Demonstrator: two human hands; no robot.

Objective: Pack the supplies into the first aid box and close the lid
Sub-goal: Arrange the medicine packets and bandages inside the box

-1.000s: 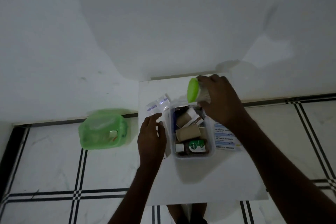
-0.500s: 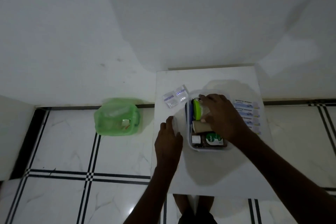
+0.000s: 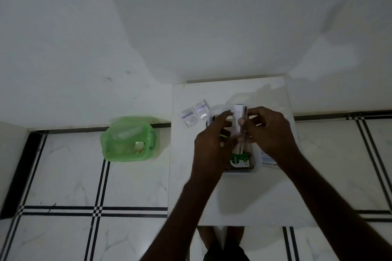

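A: what was the room like?
B: pretty dim tbh. Plain white wall (image 3: 191, 17) across the whole top, with soft shadows on it and a few faint smudges low on the left.
A: and the floor?
B: white marble-look tiles (image 3: 63, 176) with thin double black lines, and a dark strip where the floor met the wall. A small white bench (image 3: 254, 197) stood right against that wall.

Dim greenish light, soft wall shadows, blurred hands (image 3: 244, 133) (wide-angle bending at edges)
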